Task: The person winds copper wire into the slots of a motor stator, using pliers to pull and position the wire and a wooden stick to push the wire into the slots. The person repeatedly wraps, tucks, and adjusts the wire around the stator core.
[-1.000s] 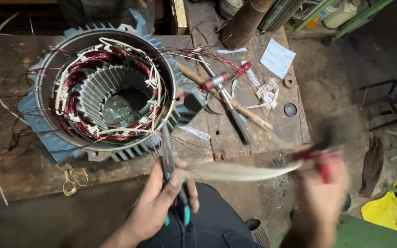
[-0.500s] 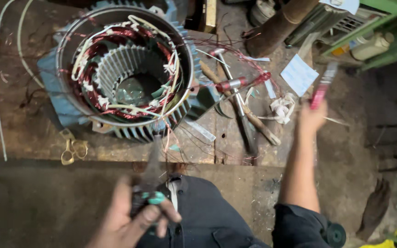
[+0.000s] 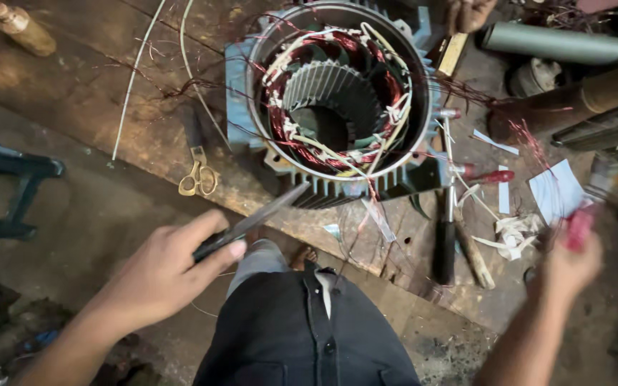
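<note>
A view from above onto a worn wooden bench (image 3: 109, 107) and the person's two bare hands. The left hand (image 3: 162, 275), low and left of centre, is closed around the dark handles of a pair of long scissors (image 3: 252, 221). The thumb lies along the top, and the shut blades point up and to the right. The blade tip ends just short of the lower rim of the stator (image 3: 337, 107), near its cooling fins, and appears not to touch it.

The stator is a large round motor housing that sits on the bench above and to the right of the left hand. Its open bore faces up, ringed by red copper windings and white insulating sleeves.

The right hand (image 3: 570, 268), at the far right, is blurred. It is closed around a small red tool (image 3: 577, 225); what kind cannot be told. It is well to the right of the stator, beside a white paper scrap (image 3: 556, 193).

Between the hands, on the bench, lie a red-handled screwdriver (image 3: 484, 175), a black-handled tool (image 3: 445, 246) and a bundle of white cord (image 3: 513, 236). A second pair of scissors with yellow handles (image 3: 198, 179) lies left of the stator.
</note>
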`<state>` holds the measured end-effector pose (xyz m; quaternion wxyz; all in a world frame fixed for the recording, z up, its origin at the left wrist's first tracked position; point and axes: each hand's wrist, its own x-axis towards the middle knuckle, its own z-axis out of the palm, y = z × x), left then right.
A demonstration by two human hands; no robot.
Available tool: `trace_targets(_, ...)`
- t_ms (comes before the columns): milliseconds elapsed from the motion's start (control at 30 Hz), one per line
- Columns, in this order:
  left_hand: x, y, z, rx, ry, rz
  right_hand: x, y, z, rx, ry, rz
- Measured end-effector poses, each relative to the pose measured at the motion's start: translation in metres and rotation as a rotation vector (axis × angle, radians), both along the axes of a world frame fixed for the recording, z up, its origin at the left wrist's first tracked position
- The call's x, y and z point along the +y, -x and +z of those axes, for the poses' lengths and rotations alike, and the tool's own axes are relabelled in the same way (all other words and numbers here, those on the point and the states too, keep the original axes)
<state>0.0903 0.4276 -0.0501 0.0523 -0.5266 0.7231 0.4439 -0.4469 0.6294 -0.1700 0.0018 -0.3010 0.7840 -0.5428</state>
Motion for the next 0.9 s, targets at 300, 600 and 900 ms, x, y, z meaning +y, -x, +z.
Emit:
trace_targets(300,-0.055,0.046,-0.005,0.216,0.172,-0.386,0.086,-0.155,0.123,-0.123,-0.008,-0.052)
trace_targets(600,-0.078,0.074,-0.012,0.362,0.203,-0.606,0.047,-0.273,0.087,-0.197,-0.64,0.09)
trace_targets(900,-0.081,0.07,-0.02,0.333,0.197,-0.684,-0.026,-0.308,0.107,0.25,-0.765,0.294)
